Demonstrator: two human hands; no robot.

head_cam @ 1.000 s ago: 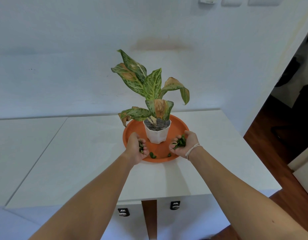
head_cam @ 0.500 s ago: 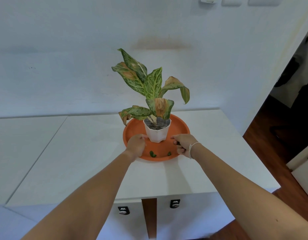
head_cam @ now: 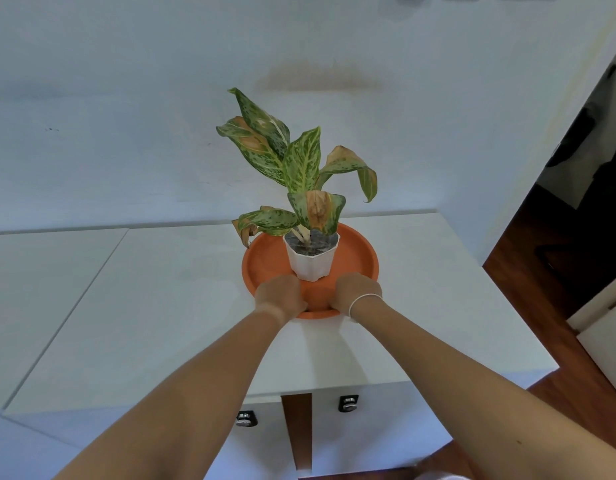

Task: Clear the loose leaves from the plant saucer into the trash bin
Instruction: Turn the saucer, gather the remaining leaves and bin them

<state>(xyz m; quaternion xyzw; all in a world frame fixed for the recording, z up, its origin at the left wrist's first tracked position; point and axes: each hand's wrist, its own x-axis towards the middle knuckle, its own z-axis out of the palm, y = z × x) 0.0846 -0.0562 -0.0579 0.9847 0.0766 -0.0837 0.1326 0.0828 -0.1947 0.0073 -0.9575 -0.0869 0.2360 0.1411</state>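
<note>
Item, white cabinet top (head_cam: 161,306): the supporting surface, bare at the 9 o'clock side of the saucer. Item, left hand (head_cam: 280,297): placed knuckles-up at about 7 o'clock on the saucer, fingers curled under toward the floor of the dish; what is enclosed is hidden by the back of the hand, so whether leaves are gripped cannot be told. Item, plant saucer (head_cam: 362,252): orange, round, set on the cabinet top, its near rim partly covered by both hands; the strip of floor shown between the hands is seen free of leaves. Item, loose leaves: none visible; any present are judged to lie under or inside the curled hands. Item, white pot (head_cam: 311,261): seated upright at the saucer's centre, plant (head_cam: 296,168) rising from it, a drooping brown-tipped leaf hung over the rim at 10 o'clock. Item, right hand (head_cam: 356,292): placed at about 5 o'clock, a thin band worn at the wrist, fingers likewise curled down and their contents concealed. Handling note: the step is judged to be the gathering of the last scraps; fingertips are best swept inward along the floor toward 6 o'clock, the pot left undisturbed, and the handfuls closed firmly before being lifted. Item, trash bin: not in view.
</note>
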